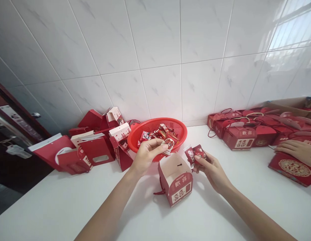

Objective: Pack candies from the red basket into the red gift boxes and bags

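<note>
In the head view my left hand (146, 154) pinches a red-and-white wrapped candy (168, 146) at the front rim of a red plastic basket (136, 142). Several wrapped candies (160, 133) lie inside that basket. My right hand (213, 169) is closed on red wrapped candies (195, 154), just right of an open gift box (179, 187). This red box stands upright between my hands, its top flaps apart and its pale inside showing. A dark red cord hangs at its left side. How many candies my right hand holds I cannot tell.
Unfilled-looking red cartons (95, 150) lean together at the left. Closed red gift boxes (239, 137) are grouped at the right, before a cardboard box (288, 103). Another person's hand (299, 152) rests on a red box (292, 169). A tiled wall (160, 90) backs the white table (77, 207).
</note>
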The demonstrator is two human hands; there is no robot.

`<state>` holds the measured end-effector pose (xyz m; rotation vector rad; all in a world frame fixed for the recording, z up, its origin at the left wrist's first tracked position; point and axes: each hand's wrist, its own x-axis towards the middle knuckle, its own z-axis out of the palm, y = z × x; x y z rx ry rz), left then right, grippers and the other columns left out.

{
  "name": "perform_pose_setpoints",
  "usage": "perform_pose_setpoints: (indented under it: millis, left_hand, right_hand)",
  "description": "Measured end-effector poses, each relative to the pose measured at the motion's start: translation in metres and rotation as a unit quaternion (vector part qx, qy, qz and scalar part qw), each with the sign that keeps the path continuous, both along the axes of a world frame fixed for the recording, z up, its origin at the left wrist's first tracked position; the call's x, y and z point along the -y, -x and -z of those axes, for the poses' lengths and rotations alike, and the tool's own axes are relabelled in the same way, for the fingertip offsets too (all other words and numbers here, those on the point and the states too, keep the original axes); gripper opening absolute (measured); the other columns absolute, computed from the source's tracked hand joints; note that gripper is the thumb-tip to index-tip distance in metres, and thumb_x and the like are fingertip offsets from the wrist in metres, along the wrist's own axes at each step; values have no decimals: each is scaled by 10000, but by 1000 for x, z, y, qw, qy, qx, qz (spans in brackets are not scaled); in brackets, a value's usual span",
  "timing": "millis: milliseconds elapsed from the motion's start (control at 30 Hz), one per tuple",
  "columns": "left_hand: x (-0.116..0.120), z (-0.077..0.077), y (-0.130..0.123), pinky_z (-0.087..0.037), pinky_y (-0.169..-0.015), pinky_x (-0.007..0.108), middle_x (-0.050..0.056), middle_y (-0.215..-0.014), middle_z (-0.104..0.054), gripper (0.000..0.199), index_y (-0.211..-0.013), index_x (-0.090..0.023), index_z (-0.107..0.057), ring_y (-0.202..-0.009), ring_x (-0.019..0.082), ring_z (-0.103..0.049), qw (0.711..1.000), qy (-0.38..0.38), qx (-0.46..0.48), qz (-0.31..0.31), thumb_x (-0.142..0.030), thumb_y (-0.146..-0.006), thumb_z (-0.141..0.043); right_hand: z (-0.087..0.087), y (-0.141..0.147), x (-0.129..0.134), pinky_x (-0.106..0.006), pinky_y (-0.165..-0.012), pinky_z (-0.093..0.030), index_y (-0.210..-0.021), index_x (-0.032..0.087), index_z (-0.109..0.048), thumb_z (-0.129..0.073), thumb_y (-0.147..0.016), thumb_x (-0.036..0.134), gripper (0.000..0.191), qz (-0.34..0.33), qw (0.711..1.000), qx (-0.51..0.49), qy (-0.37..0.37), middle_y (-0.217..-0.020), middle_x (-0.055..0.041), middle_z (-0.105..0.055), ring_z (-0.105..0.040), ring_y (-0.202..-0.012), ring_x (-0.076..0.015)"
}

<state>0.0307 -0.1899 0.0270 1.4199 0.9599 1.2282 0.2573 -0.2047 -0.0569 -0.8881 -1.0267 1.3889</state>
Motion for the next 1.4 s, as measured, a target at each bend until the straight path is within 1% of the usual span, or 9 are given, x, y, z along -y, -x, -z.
perform_pose_setpoints:
  millis: [200, 333, 467, 633, 733, 933, 1067, 1200, 1400]
  left_hand:
    - [9, -12, 15, -554, -896, 363, 73, -1059, -739, 335, -1097, -212, -731, -1006, 243, -677, 955, -76, -282, 44, -396, -819, -695]
    - [16, -20, 22, -495, -1000, 389, 62, -1250, -665, 279, -951, -257, -775, -1173, 271, -606, 905, -118, -406, 47, -457, -892, -589]
    - [18, -23, 28, -503, -950, 381, 55, -1164, -689, 331, -980, -275, -782, -1148, 289, -611, 867, -76, -487, 75, -500, -903, -552]
    - [18, -24, 29, -525, -837, 323, 67, -1146, -712, 383, -1126, -235, -735, -1002, 248, -658, 867, -28, -485, 110, -478, -912, -530]
    - [16, -25, 28, -516, -739, 297, 59, -1003, -735, 360, -1038, -201, -743, -857, 221, -661, 865, -34, -479, 144, -449, -917, -511]
    - [12, -22, 31, -513, -739, 279, 54, -1038, -745, 337, -1113, -221, -740, -904, 228, -666, 889, -43, -424, 166, -367, -864, -565]
    - [12, -21, 32, -502, -704, 270, 51, -991, -754, 285, -1029, -232, -766, -874, 230, -671, 899, -48, -402, 169, -366, -849, -592]
    - [13, -22, 30, -485, -679, 259, 38, -880, -753, 260, -910, -228, -778, -830, 223, -665, 911, -53, -376, 164, -432, -824, -641]
    - [12, -22, 32, -472, -667, 259, 28, -840, -744, 340, -1006, -237, -793, -785, 212, -656, 908, -68, -389, 140, -475, -820, -636]
  right_hand:
    - [1, -1, 0, -278, -595, -447, -819, 166, -618, -809, -722, 506, 403, -3, 1000, 2, -8, -676, -2, -628, -586, -581, -136]
    - [0, -2, 0, -278, -592, -447, -818, 168, -619, -792, -743, 508, 390, 3, 1000, 7, -24, -682, -11, -639, -591, -591, -142]
    - [-16, -3, 1, -273, -599, -445, -849, 176, -632, -742, -809, 483, 329, 15, 995, 37, -90, -683, -11, -635, -570, -621, -142]
    - [-65, 4, 7, -267, -606, -441, -923, 184, -631, -688, -863, 434, 263, -47, 968, 157, -192, -751, -2, -604, -536, -655, -133]
    - [-90, 12, 9, -256, -562, -389, -890, 185, -601, -632, -898, 406, 223, -128, 924, 286, -220, -731, 18, -543, -482, -623, -117]
    - [-102, 28, 0, -252, -510, -251, -748, 197, -516, -602, -893, 298, 196, -195, 816, 488, -243, -621, 62, -419, -330, -558, -95]
    - [-102, 34, -4, -252, -518, -259, -786, 197, -605, -632, -881, 332, 168, -192, 798, 520, -236, -613, 48, -463, -346, -553, -102]
    - [-102, 34, -6, -260, -577, -346, -996, 198, -696, -594, -917, 422, 258, -193, 808, 506, -232, -802, -32, -688, -528, -633, -140]
    - [-106, 21, -6, -259, -575, -360, -1046, 217, -701, -568, -923, 418, 271, -174, 808, 514, -230, -954, -47, -733, -556, -610, -127]
